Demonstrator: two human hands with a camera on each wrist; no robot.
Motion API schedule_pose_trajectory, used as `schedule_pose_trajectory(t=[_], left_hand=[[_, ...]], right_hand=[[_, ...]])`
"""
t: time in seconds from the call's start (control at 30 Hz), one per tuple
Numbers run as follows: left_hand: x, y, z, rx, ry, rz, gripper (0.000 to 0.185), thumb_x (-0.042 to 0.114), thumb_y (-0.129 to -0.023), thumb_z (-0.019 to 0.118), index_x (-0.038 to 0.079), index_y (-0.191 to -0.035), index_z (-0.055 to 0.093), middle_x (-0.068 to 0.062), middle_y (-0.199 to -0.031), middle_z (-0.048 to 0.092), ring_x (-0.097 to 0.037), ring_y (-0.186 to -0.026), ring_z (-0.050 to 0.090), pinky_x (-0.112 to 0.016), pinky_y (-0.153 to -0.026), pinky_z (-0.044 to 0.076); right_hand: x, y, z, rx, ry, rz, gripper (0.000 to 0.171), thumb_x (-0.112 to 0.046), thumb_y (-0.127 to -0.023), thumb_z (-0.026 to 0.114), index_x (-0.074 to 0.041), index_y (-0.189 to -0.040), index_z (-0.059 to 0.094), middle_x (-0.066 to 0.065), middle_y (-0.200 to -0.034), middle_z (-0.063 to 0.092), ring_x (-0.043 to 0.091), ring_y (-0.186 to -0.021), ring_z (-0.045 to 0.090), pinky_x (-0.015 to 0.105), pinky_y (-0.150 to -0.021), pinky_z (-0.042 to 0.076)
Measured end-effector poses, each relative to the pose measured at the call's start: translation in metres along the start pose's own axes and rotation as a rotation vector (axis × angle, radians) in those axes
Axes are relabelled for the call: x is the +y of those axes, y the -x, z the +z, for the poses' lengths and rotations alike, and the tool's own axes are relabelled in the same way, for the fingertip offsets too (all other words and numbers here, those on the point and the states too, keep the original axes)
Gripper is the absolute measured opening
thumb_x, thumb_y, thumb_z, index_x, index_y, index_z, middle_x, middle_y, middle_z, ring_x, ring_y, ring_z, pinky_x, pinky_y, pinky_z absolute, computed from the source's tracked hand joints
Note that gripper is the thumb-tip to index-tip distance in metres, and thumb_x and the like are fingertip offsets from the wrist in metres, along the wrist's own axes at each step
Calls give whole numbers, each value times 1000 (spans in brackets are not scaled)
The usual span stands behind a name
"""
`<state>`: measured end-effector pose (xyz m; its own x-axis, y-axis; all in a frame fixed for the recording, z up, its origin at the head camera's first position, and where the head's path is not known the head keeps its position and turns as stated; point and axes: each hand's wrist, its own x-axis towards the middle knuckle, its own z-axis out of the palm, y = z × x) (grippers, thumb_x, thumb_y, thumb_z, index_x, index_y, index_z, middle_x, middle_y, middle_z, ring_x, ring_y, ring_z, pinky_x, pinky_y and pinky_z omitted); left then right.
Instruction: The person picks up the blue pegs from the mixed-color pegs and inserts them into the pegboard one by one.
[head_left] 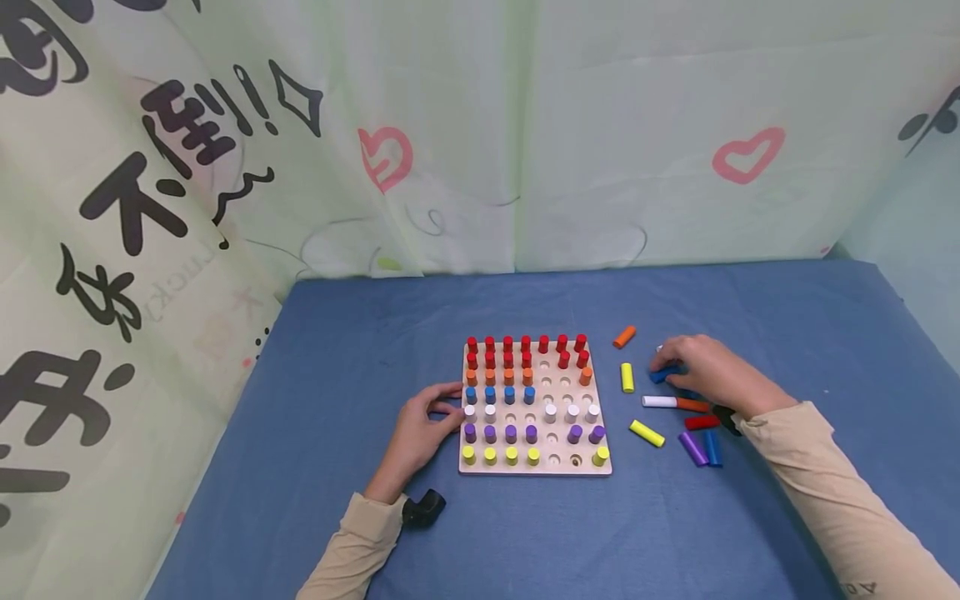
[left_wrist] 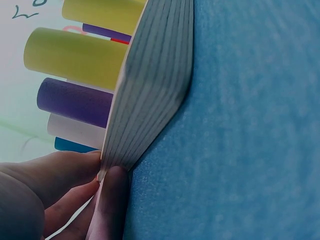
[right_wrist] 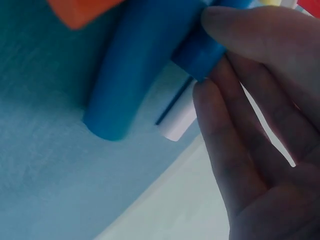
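A pale wooden pegboard (head_left: 543,469) lies on the cloth, with rows of red, orange, blue, white, purple and yellow pegs upright in it. Some holes in its middle and right columns show bare. At its left edge my left hand (head_left: 422,427) pinches the board between thumb and fingers, beside the white row. To the right of the board my right hand (head_left: 708,373) pinches a blue peg (right_wrist: 200,56) between thumb and fingertips, low over the cloth. Another blue peg (right_wrist: 137,75) lies close to it, and a white peg (right_wrist: 179,121) shows behind.
Loose pegs lie about the right hand: an orange peg (head_left: 625,337), yellow pegs (head_left: 627,377), a white peg (head_left: 659,402), a red peg (head_left: 702,422) and a purple peg (head_left: 693,448). Blue cloth (head_left: 360,333) covers the table; a printed curtain (head_left: 465,225) hangs behind.
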<state>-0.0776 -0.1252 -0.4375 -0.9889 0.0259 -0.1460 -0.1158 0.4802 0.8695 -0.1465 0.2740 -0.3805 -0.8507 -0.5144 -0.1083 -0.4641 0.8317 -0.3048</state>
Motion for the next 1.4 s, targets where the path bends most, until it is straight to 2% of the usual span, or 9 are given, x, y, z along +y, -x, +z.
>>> schedule_pose_trajectory(t=[0.47, 0.9, 1.17, 1.4], left_hand=[[3, 0, 0, -1, 2, 6, 39, 13, -93, 70, 11, -131, 63, -6, -123, 66, -17, -95, 65, -29, -75, 57], [3, 1, -4, 5, 11, -1, 39, 12, -93, 69, 12, -131, 63, -7, -115, 66, -16, -92, 65, -25, -70, 55], [2, 1, -1, 11, -3, 6, 39, 12, -92, 70, 12, -130, 64, -5, -120, 67, -16, -93, 65, -24, -71, 52], [3, 2, 0, 2, 15, 33, 38, 9, -92, 69, 8, -130, 63, -9, -122, 66, -18, -94, 66, -27, -72, 56]], right_hand=[[1, 1, -4, 13, -1, -2, 20, 4, -78, 78, -3, -96, 75, 11, -97, 72, 33, -93, 66, 51, -82, 54], [-24, -3, -10, 65, -69, -39, 27, 2, -83, 74, -1, -110, 72, 9, -103, 70, 21, -89, 65, 44, -80, 56], [-34, 0, -7, 79, -111, -27, 26, 2, -83, 73, -3, -108, 71, 7, -102, 69, 19, -88, 65, 44, -80, 57], [-44, -1, -9, 114, -135, -58, 24, 4, -82, 73, -2, -106, 69, 7, -100, 70, 20, -87, 67, 43, -80, 57]])
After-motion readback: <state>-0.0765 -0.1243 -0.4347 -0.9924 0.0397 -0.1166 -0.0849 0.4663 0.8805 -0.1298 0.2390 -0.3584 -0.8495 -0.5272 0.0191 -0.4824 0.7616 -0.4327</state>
